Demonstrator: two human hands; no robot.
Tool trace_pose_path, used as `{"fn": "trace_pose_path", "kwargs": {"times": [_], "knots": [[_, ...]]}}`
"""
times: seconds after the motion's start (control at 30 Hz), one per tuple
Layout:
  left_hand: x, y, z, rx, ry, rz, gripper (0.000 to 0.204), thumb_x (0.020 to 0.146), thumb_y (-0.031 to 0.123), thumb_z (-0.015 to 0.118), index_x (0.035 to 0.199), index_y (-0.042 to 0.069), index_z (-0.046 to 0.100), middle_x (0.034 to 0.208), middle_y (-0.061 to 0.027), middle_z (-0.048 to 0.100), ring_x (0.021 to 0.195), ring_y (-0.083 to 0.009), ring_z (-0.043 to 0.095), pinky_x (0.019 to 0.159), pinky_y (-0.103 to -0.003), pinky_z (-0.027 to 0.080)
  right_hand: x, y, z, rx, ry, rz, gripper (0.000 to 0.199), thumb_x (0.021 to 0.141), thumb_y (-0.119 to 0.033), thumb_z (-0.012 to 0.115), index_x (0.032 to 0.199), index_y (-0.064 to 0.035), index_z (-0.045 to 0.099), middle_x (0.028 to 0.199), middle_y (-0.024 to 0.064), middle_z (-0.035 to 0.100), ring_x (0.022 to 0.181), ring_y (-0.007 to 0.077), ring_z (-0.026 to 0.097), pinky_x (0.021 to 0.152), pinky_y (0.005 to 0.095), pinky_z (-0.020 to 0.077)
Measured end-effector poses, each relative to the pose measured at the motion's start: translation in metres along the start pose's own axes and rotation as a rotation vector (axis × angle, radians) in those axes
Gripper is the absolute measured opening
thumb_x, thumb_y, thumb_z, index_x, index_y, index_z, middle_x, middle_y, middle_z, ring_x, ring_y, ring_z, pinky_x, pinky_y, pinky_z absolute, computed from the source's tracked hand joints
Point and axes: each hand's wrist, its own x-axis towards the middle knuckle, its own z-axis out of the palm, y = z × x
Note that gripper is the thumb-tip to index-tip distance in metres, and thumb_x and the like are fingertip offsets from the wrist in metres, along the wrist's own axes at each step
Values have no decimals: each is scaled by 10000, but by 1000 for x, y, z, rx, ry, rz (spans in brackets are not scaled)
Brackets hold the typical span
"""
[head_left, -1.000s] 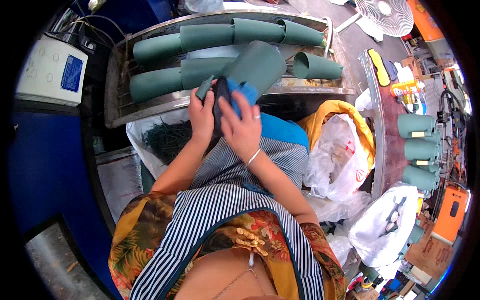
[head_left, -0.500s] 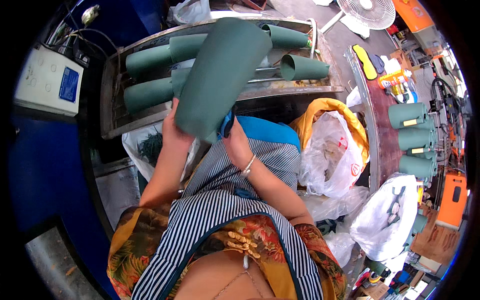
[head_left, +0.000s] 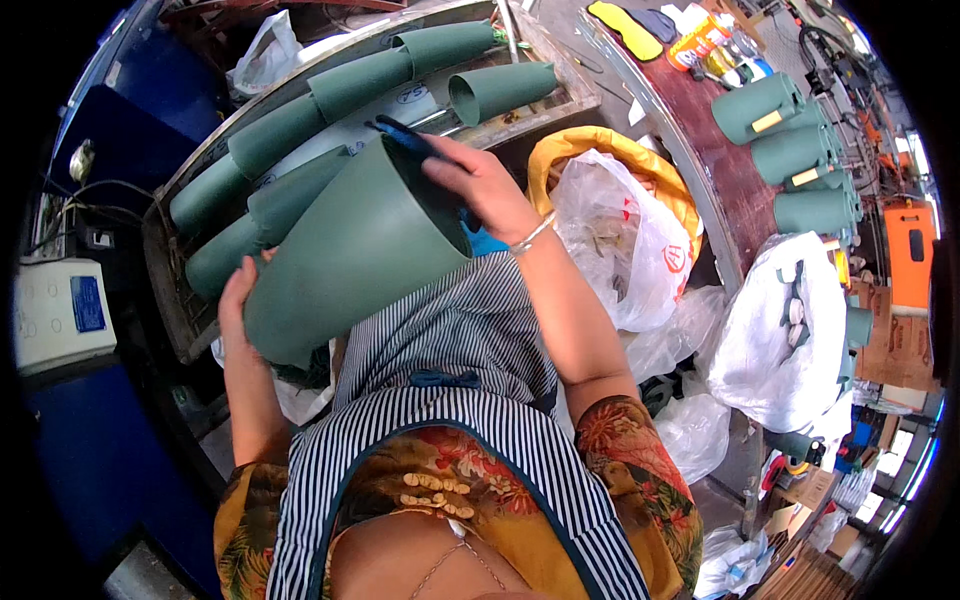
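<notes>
A large dark green tapered tube, open at its wide end, lies tilted across my lap. My left hand grips its narrower end from the left, with some fingers hidden behind it. At the wide rim is my right hand, closed round a slim dark blue tool, perhaps snips; its kind is not clear. Part of the tool reaches over the tube's mouth. Beyond, more green tubes lie nested in rows in a worn metal-edged trough.
Right of my lap stands a yellow sack lined with a clear plastic bag. Further right, a brown bench carries several rolled green pieces. A white bag hangs beside it. At left is a white control box.
The tube has swung from steeply upright to nearly level, its open mouth turned right toward me. My right hand has risen to its rim; my left hand has moved left. The view has shifted right.
</notes>
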Motion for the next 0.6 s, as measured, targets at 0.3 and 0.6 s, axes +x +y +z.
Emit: {"fn": "trace_pose_path", "kwargs": {"times": [0.3,0.6], "knots": [[-25,32,89,1476,-622,1476,316,680,25,543,994,51,538,1061,-110,647,1059,-322,603,1014,-495,314,-44,14,-66,135,-124,726,275,888,-218,616,1089,-32,647,946,55,664,765,113,644,481,249,538],[46,-66,63,682,-245,708,294,944,177,553,1189,20,513,1213,-113,550,1211,-274,478,1094,-412,285,-152,-130,-310,-1522,1307,14,418,909,-379,553,1169,-55,595,981,230,670,928,387,641,808,460,469]]}}
